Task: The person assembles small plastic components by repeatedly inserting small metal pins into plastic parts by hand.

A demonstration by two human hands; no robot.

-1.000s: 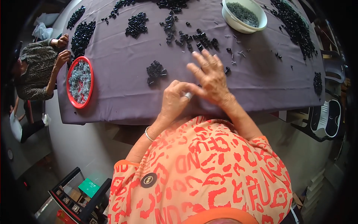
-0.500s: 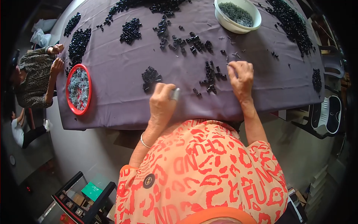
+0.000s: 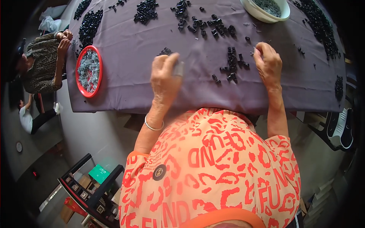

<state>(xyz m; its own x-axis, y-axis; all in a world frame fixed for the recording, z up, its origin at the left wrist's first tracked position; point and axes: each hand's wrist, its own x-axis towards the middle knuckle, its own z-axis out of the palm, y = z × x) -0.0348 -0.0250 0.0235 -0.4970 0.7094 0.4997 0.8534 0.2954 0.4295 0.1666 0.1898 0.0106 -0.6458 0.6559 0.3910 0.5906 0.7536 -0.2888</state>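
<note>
My left hand [image 3: 164, 79] is over a small pile of black plastic pieces [image 3: 165, 51] and hides most of it. Its fingers are curled, slightly blurred, and one wears a grey finger cover [image 3: 178, 69]. Whatever they may hold is hidden. To the right, my right hand [image 3: 269, 64] pinches a small grey pin [image 3: 252, 53] between thumb and forefinger, just above the cloth. Between the hands lies a loose cluster of short black cylindrical pieces [image 3: 232, 62], nearer to the right hand.
A red-rimmed tray [image 3: 100, 72] of clear grey parts stands at the left. At the far right is a white bowl [image 3: 262, 16] of grey pins. Black heaps [image 3: 89, 27] and scattered pieces [image 3: 215, 27] cover other parts of the purple cloth [image 3: 129, 60]. Another person [image 3: 43, 62] works at the left edge.
My view has shifted, so the table sits higher and farther right in the picture. My left hand has moved left and away from me, over the small black pile. The right hand keeps its pinch.
</note>
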